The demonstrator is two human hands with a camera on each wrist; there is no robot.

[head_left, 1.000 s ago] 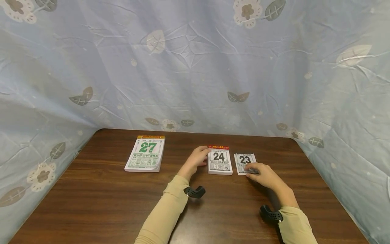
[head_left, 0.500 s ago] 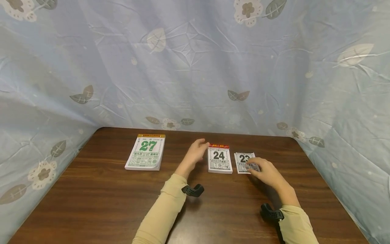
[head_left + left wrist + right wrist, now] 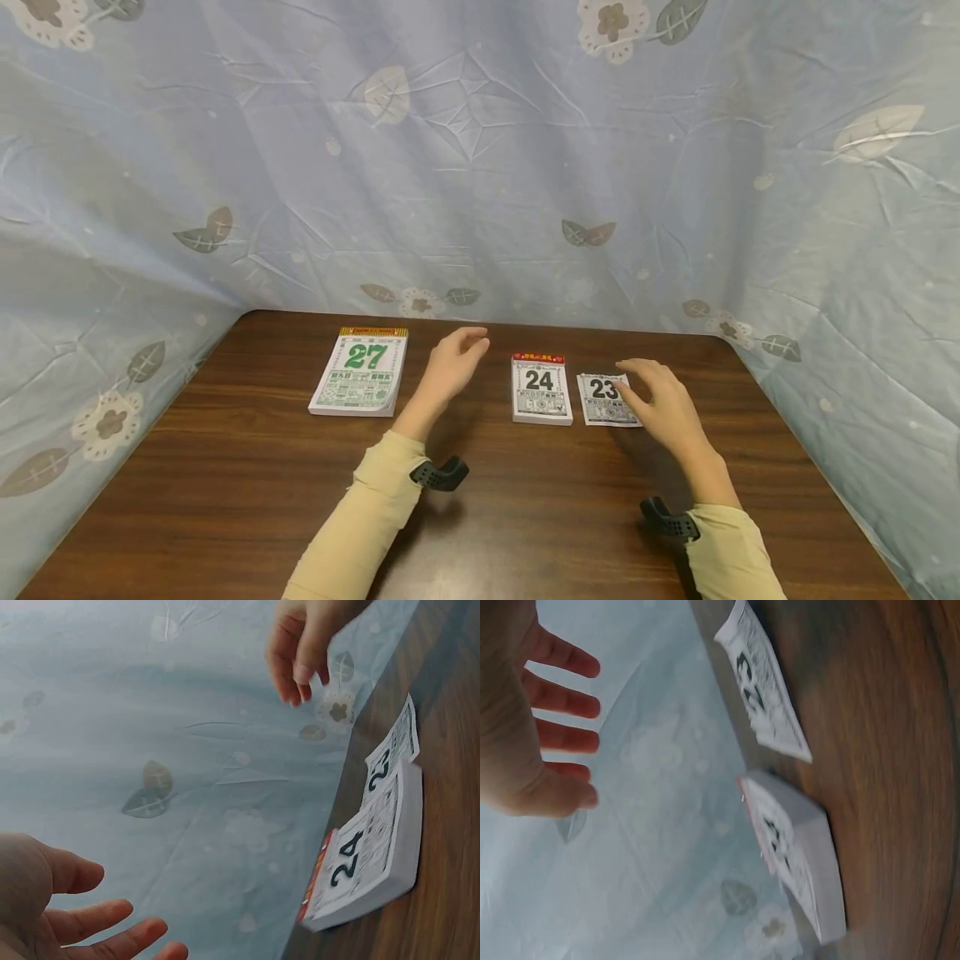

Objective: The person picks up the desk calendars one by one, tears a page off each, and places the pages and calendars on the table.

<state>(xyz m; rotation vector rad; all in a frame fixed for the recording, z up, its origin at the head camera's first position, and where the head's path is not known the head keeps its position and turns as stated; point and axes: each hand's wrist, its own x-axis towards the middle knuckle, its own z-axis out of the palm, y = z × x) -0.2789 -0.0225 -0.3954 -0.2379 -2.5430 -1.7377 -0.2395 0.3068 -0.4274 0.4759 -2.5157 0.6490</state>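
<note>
My left hand (image 3: 450, 367) hovers above the table between two tear-off calendars, its fingers relaxed and holding nothing. To its right lies the small calendar (image 3: 540, 390) with a red top band, showing 24. A loose calendar page (image 3: 603, 400) numbered 23 lies flat just right of that block. Over the page's right edge is my right hand (image 3: 663, 404), raised with nothing in it; the right wrist view has its fingers (image 3: 566, 697) spread apart from the page. On the left sits the larger calendar (image 3: 360, 375) with a green 27 and a yellow-and-red top strip.
Everything lies on a dark brown wooden table (image 3: 225, 467). A pale blue patterned curtain (image 3: 480, 167) hangs behind its far edge and along both sides. Each wrist wears a black band (image 3: 442, 473).
The left hand has moved left, away from the 24 calendar's edge. My right hand has let go of the 23 page and lifted from it. The calendars stay in place.
</note>
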